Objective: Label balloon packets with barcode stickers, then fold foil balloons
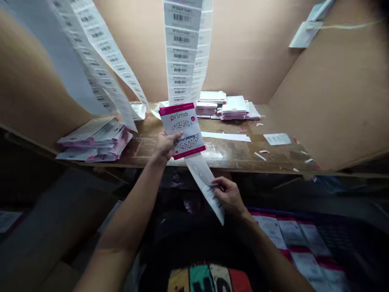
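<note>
The left hand's (167,144) grip holds the prima packet (190,126) over the tabletop's (225,156) front edge; the right hand (229,195) pinches the label strip (199,172) below. A skewed tug could crease the strip or twist the packet loose.

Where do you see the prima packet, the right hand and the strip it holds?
Prima packet (191,129), head view: its printed front.
Right hand (230,195), head view: its back.
Strip (199,169), head view: bare part below the packet.

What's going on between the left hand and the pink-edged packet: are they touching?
Touching. The head view shows the left hand gripping the pink-edged packet at its left side, the thumb lying across its front.
</note>
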`<move>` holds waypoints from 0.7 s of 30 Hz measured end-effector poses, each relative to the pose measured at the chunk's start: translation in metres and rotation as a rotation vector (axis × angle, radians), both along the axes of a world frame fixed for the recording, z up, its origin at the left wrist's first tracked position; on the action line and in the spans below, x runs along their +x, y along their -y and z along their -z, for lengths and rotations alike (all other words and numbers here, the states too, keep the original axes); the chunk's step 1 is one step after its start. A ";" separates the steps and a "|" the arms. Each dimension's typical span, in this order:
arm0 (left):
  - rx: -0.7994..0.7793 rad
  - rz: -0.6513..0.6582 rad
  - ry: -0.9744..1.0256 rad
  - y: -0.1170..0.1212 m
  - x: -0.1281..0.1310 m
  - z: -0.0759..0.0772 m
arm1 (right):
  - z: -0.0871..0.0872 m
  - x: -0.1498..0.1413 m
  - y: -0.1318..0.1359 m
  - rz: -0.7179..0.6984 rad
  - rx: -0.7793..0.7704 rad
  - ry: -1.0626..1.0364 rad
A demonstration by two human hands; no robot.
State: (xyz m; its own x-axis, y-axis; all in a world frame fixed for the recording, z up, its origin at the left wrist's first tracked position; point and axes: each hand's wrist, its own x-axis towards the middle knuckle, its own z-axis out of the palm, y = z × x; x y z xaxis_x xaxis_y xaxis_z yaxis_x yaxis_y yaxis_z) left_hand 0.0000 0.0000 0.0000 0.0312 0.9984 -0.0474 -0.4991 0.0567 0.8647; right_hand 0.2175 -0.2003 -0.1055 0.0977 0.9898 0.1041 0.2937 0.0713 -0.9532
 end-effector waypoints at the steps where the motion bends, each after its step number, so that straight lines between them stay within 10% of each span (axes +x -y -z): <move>1: -0.002 0.011 0.003 0.001 -0.001 -0.001 | -0.001 0.000 0.000 0.001 0.013 0.014; 21: -0.017 0.029 0.044 0.007 -0.011 -0.006 | -0.006 0.000 -0.003 -0.065 0.154 0.136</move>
State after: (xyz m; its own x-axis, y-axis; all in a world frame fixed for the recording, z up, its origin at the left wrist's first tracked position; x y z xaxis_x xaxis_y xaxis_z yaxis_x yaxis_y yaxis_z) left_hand -0.0109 -0.0068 0.0059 0.0623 0.9961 -0.0626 -0.5347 0.0863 0.8406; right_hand 0.2177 -0.1971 -0.0994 0.0087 0.9650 0.2621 0.4086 0.2358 -0.8817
